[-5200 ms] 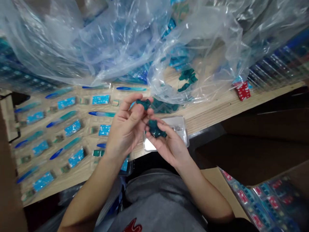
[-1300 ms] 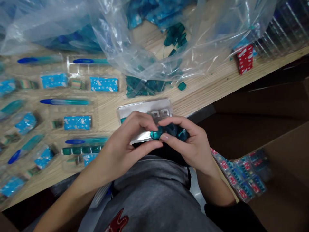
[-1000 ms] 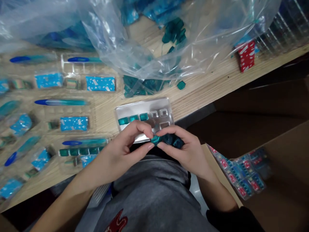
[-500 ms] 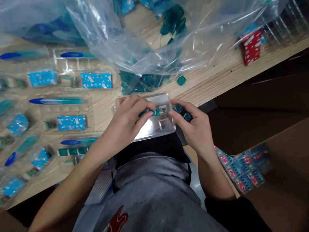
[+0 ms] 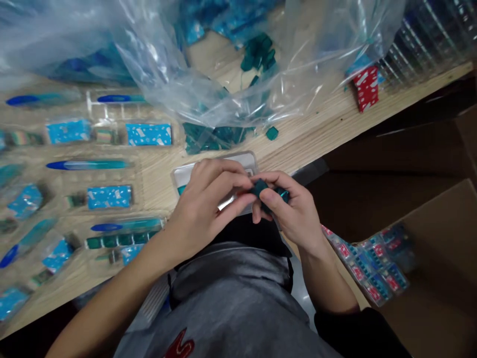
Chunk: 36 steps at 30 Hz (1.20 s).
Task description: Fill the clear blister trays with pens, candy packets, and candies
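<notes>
Pinching from the side, the left hand [image 5: 206,191] had its fingertips on a cluster of dark teal pieces [image 5: 261,190] that the half-closed right hand [image 5: 288,211] cradled, both hands drawn close together, apparently for fine control. A clear plastic tray [image 5: 238,160] lay just beneath them, within easy reach, while loose teal pieces [image 5: 218,133] sat at twelve o'clock under the edge of a clear plastic bag [image 5: 167,59], and blue-carded blister packs [image 5: 109,197] lay in rows at nine o'clock along the wooden bench [image 5: 316,119].

Worktop [image 5: 316,124] ahead of person. Plastic bag [image 5: 156,64] on rear of worktop; blister tray [image 5: 231,159] near front edge, centre; pens [image 5: 89,164] and printed cards [image 5: 109,197] in rows left of tray; blister packs [image 5: 372,263] in cardboard box [image 5: 428,209], right of worktop.
</notes>
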### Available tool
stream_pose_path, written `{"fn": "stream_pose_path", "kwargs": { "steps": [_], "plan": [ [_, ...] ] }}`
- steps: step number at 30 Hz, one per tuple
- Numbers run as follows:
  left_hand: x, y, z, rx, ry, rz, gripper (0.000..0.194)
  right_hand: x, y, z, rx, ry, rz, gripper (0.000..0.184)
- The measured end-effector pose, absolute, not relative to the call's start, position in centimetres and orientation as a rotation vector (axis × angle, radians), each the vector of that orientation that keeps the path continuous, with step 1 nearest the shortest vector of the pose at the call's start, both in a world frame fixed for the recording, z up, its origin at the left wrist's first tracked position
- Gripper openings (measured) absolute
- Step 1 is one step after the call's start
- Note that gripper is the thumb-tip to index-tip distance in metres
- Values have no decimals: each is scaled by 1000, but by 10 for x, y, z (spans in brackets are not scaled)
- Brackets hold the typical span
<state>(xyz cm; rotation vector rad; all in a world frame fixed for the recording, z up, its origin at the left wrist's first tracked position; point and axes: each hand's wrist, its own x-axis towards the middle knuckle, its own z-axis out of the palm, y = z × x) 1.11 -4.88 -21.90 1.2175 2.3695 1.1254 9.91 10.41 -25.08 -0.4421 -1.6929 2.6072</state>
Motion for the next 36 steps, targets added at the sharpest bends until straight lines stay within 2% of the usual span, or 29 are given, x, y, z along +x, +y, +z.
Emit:
{"fn": "stream_pose_path", "kwargs": {
  "steps": [4, 9, 12, 17, 24, 27, 31, 36],
  "plan": [
    [16, -52, -219, 1100, 2284, 1162, 6, 108, 104, -244, -372, -2007, 2210, 22],
    [30, -67, -220, 1084, 2362, 1105, 9, 117, 111, -248, -11, -2241, 1946, 25],
    [37, -83, -221, 1205, 2500, 897, 18, 107, 121, -260, -16, -2354, 1737, 25],
    [33, -105, -228, 1369, 2416, 503, 21, 79, 140, -273, 158, -2577, 1480, 23],
    [11, -103, -232, 1222, 2187, 549, 29, 72, 141, -269, 407, -2896, 1106, 27],
    [5, -102, -233, 1214, 2106, 549, 28, 70, 141, -272, 375, -2944, 1079, 28],
    [11, -101, -238, 1279, 2129, 501, 20, 72, 144, -270, 289, -2791, 1337, 26],
    [24, -98, -230, 1451, 2452, 358, 19, 100, 137, -260, -313, -2495, 1564, 24]
  ]
}}
